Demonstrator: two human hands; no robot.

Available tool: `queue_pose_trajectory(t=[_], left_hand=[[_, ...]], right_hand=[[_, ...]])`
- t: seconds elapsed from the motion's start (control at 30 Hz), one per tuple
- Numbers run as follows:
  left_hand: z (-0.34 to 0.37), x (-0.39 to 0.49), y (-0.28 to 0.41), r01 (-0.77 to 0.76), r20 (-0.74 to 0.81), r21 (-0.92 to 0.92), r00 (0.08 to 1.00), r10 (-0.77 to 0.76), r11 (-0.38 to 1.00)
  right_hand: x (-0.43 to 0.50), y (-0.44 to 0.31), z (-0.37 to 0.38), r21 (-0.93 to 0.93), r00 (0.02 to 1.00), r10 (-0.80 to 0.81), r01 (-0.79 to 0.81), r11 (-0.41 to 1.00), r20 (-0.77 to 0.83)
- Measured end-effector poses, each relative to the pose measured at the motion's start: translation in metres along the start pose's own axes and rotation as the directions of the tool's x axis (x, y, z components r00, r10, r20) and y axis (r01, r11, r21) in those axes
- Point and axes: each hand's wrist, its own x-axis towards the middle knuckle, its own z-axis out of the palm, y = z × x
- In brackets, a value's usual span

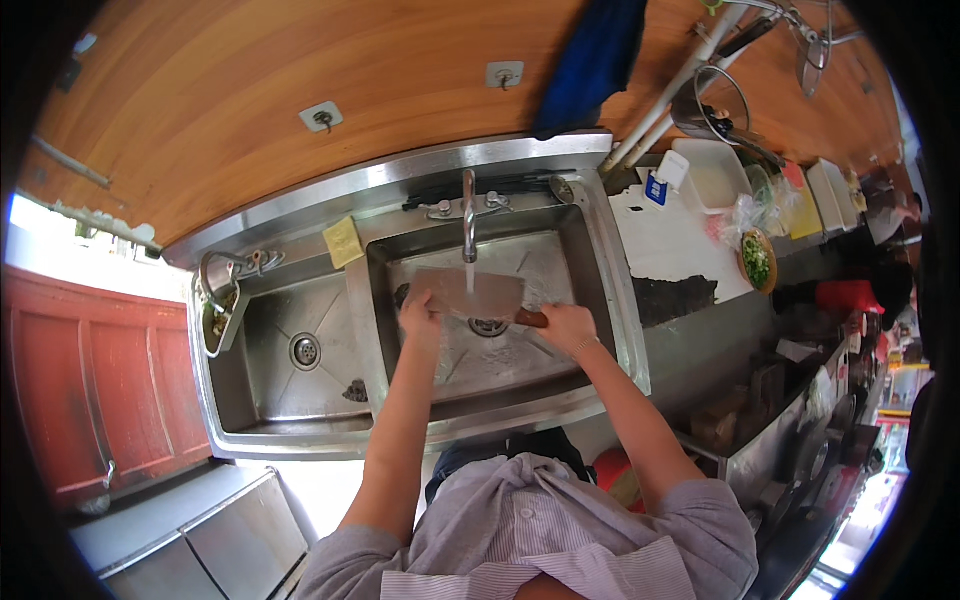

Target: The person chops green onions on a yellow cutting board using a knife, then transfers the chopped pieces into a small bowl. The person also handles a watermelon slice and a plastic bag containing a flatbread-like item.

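A Chinese cleaver (495,294) with a broad rectangular blade is held level over the right basin (525,367) of a stainless steel sink. Its short wooden handle (531,319) is in my right hand (568,328), which wears a bracelet at the wrist. At the far end of the blade, my left hand (420,315) grips the edge with the thumb on top. Water runs from the chrome faucet (470,217) onto the middle of the blade. A dark lump (402,295) shows just beyond my left hand; what it is I cannot tell. The blade partly hides the drain (488,327).
The left basin (300,405) holds a steel wool scrubber (355,390) and a strainer basket (229,322) with scraps. A yellow cloth (343,242) lies on the divider. To the right stand a bowl of chopped green onions (757,261) and a white plastic tub (712,176). A blue cloth (589,67) hangs above.
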Motion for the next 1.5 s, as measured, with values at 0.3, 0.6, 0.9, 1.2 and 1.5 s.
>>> queue_pose_trajectory(t=[0.3,0.6,0.9,1.2,1.5], left_hand=[[0.114,0.030,-0.001,-0.937,0.991,0.122,0.101,0.082,-0.327],[0.246,0.044,-0.016,-0.808,0.935,-0.276,-0.102,-0.339,-0.520],[0.138,0.060,0.011,-0.976,0.943,0.151,0.190,-0.275,-0.156],[-0.082,-0.007,0.012,-0.190,0.282,0.787,0.957,-0.067,0.587],[-0.082,-0.132,-0.082,-0.292,0.341,0.781,0.940,0.014,0.552]], right_hand=[[-0.092,0.024,0.002,-0.055,0.977,0.215,-0.214,0.975,0.008],[-0.109,0.000,0.009,0.060,0.941,0.302,-0.313,0.948,0.150],[-0.143,0.001,-0.003,0.322,0.868,0.406,-0.486,0.812,0.287],[-0.170,0.015,0.008,0.484,0.961,0.230,-0.277,0.830,0.156],[-0.237,0.095,-0.011,0.481,0.999,0.023,-0.039,0.876,0.039]])
